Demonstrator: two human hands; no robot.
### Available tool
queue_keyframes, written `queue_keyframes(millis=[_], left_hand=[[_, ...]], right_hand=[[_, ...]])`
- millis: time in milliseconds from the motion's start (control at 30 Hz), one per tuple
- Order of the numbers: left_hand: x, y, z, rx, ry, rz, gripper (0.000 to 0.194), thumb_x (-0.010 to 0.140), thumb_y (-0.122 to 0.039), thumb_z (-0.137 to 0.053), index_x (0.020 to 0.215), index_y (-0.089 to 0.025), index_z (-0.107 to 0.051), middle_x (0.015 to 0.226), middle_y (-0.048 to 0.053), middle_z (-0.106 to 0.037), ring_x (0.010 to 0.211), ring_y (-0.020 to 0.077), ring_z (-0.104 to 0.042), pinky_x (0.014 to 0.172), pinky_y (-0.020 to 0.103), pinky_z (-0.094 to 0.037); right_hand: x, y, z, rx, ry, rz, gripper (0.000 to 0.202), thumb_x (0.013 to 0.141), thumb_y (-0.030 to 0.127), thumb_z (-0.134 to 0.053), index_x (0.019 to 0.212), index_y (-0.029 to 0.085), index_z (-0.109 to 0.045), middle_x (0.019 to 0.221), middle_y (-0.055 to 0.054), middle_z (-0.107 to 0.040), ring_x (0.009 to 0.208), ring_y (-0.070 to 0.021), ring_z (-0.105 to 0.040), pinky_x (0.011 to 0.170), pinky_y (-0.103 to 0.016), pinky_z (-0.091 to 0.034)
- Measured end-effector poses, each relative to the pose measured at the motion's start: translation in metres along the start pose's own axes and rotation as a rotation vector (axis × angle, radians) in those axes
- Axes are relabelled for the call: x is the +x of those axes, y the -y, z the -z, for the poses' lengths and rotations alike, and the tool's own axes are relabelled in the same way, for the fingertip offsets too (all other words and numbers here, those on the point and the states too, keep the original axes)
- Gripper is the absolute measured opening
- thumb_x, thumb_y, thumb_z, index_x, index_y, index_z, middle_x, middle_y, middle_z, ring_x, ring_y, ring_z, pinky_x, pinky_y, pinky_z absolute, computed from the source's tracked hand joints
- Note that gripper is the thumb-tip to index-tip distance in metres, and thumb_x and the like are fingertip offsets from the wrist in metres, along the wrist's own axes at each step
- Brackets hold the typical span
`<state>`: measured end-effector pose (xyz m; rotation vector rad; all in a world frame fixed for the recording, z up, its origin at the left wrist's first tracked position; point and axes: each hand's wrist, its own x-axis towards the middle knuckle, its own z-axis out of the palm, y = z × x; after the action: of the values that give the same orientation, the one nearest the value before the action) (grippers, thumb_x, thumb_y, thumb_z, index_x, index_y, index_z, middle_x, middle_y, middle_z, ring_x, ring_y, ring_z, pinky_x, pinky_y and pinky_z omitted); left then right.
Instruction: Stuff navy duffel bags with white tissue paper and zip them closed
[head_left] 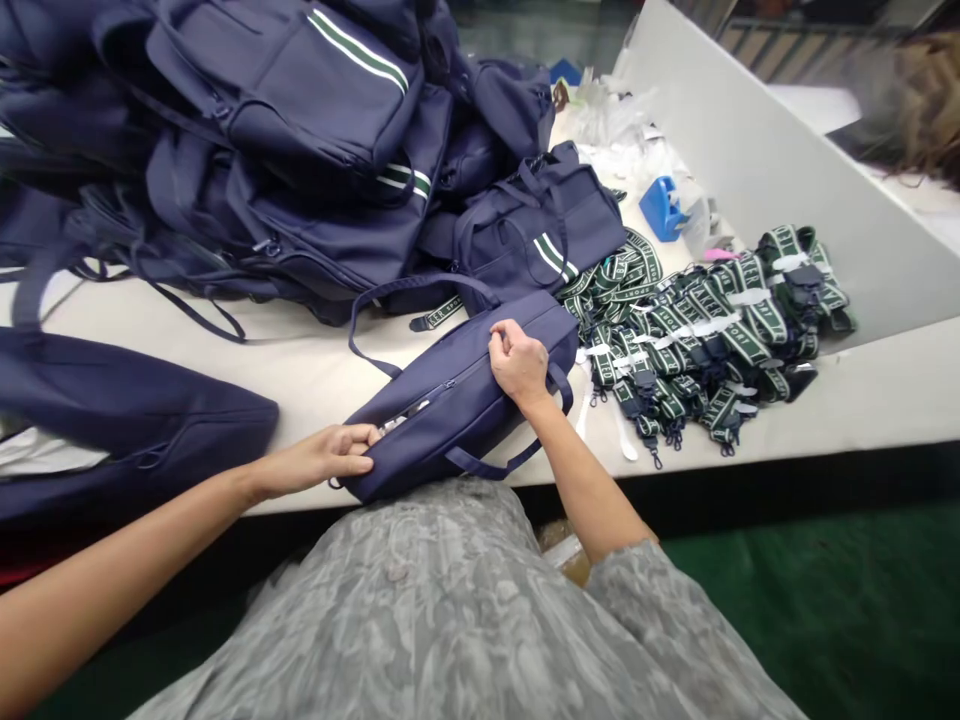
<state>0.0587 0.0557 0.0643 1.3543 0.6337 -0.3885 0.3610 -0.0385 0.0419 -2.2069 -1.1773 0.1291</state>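
A navy bag (480, 395) lies at the table's front edge against my body, its zipper side up. The zipper gapes at the left end, where something pale shows inside; a zipper pull (448, 384) sits near the middle. My left hand (337, 458) pinches the bag's left end beside the gap. Over the right part of the zipper line, my right hand (519, 362) is closed with curled fingers; what they hold, if anything, is hidden. Two carry handles (487, 468) loop out from the bag's sides.
A heap of navy bags (300, 130) with striped trim covers the back left. Another bag (187, 430) lies at left. On the right are bundled green lettered straps (705, 330) with clips, a blue tape dispenser (663, 208), clear plastic (607, 115) and a white divider panel (780, 170).
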Motion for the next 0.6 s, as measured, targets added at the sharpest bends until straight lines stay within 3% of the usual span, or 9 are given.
queue_keyframes(millis=[167, 267, 333, 400, 500, 600], left_hand=[[-0.002, 0.013, -0.007, -0.016, -0.156, -0.07, 0.039, 0.085, -0.055, -0.063, 0.081, -0.019, -0.046, 0.06, -0.007, -0.037, 0.056, 0.0088, -0.031, 0.052, 0.022, -0.026], [-0.005, 0.013, -0.016, 0.017, -0.279, -0.117, 0.036, 0.086, -0.054, -0.062, 0.091, -0.02, -0.056, 0.08, -0.001, -0.058, 0.072, 0.013, -0.049, 0.066, 0.023, -0.039], [-0.005, 0.01, -0.024, 0.01, -0.358, -0.134, 0.037, 0.083, -0.054, -0.065, 0.094, -0.019, -0.059, 0.091, 0.002, -0.064, 0.083, 0.0167, -0.055, 0.075, 0.025, -0.043], [-0.003, 0.009, -0.03, -0.054, -0.422, -0.133, 0.039, 0.081, -0.056, -0.066, 0.088, -0.018, -0.059, 0.083, 0.001, -0.063, 0.076, 0.0158, -0.055, 0.071, 0.025, -0.043], [0.0, 0.01, -0.036, -0.152, -0.426, -0.115, 0.042, 0.079, -0.06, -0.065, 0.079, -0.018, -0.057, 0.067, -0.003, -0.056, 0.061, 0.012, -0.048, 0.059, 0.023, -0.038], [-0.002, 0.012, -0.039, -0.029, -0.477, -0.145, 0.042, 0.083, -0.061, -0.059, 0.076, -0.019, -0.059, 0.067, -0.002, -0.058, 0.061, 0.0139, -0.051, 0.059, 0.024, -0.04]], right_hand=[[0.001, -0.001, 0.0, 0.004, -0.003, -0.004, 0.021, 0.093, 0.029, -0.049, 0.102, 0.024, -0.068, 0.063, 0.004, -0.06, 0.064, -0.0154, -0.059, 0.069, -0.025, -0.036], [0.003, 0.002, -0.003, 0.002, -0.022, -0.004, 0.021, 0.094, 0.028, -0.049, 0.101, 0.024, -0.068, 0.064, 0.003, -0.061, 0.065, -0.0153, -0.059, 0.068, -0.025, -0.036], [0.004, 0.004, -0.004, -0.005, -0.038, -0.011, 0.021, 0.093, 0.028, -0.048, 0.1, 0.023, -0.068, 0.064, 0.003, -0.061, 0.065, -0.0156, -0.059, 0.068, -0.025, -0.036], [0.003, 0.005, -0.006, -0.003, -0.054, -0.017, 0.021, 0.093, 0.028, -0.048, 0.098, 0.023, -0.068, 0.064, 0.003, -0.061, 0.065, -0.0156, -0.059, 0.068, -0.025, -0.036], [0.0, 0.003, -0.006, 0.022, -0.066, -0.016, 0.022, 0.093, 0.028, -0.048, 0.098, 0.021, -0.068, 0.062, 0.003, -0.06, 0.062, -0.0152, -0.058, 0.068, -0.025, -0.037], [-0.004, 0.001, -0.001, 0.041, -0.046, -0.009, 0.025, 0.093, 0.027, -0.047, 0.102, 0.02, -0.069, 0.061, 0.003, -0.059, 0.06, -0.0147, -0.056, 0.068, -0.026, -0.038]])
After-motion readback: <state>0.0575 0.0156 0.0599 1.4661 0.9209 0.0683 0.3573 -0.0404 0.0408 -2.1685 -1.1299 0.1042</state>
